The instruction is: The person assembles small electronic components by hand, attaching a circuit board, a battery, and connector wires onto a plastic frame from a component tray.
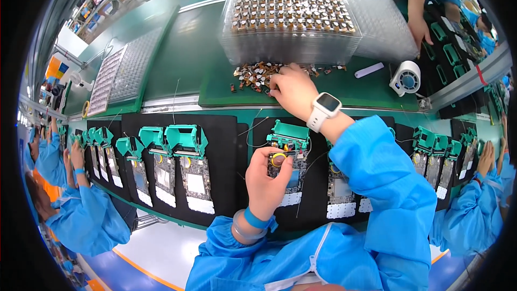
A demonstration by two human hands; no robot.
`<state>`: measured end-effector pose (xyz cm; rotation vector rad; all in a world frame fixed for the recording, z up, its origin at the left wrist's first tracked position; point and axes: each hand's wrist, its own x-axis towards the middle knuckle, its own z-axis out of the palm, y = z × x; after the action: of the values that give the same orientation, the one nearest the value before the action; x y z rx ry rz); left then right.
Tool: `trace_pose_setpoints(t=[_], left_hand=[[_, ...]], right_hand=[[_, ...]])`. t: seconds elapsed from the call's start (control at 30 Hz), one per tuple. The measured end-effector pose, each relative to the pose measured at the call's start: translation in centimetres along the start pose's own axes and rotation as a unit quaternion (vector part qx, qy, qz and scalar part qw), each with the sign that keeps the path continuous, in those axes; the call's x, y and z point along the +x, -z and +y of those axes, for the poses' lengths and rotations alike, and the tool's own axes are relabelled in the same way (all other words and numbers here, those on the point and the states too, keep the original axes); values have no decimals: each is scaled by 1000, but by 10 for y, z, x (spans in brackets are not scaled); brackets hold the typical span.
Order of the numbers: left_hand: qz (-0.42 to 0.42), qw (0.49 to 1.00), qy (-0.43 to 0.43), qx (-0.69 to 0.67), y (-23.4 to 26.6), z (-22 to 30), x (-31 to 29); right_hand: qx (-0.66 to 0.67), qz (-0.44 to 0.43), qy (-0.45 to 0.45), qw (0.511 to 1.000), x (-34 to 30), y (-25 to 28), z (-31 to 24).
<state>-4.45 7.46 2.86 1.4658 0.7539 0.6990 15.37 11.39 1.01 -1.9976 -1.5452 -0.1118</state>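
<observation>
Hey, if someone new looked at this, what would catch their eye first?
Probably the tall stack of clear trays at the top, with rows of small parts in it. Just below, the right hand is at a loose heap of tiny pieces. Nearer the body, the left hand is over a circuit board with a bright green frame.

Bare right hand (293, 87) showing its back upward, fingers bending down, blue-sleeved right arm (379, 167) slanting forward and leftward, bare left hand (265, 175) sitting farther back, thumb and fingers curving toward each other, blue-sleeved left forearm (225, 241) pointing forward
</observation>
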Motion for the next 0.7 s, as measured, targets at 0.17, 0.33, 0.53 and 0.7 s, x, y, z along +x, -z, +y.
trace_pose_setpoints(t=[0.17, 0.33, 0.53, 0.7], left_hand=[[-9, 1000, -1, -5, 1, 0, 3], [-14, 1000, 25, 8, 5, 0, 4], [102, 899, -191, 381, -4, 8, -2], [-150, 930, -124, 313, -46, 28, -30]], right_hand=[[56, 13, -17, 998, 0, 6, 4], [119, 86, -48, 988, -22, 49, -5], [86, 84, -47, 992, -86, 95, 17], [97, 79, -126, 984, -121, 110, 50]])
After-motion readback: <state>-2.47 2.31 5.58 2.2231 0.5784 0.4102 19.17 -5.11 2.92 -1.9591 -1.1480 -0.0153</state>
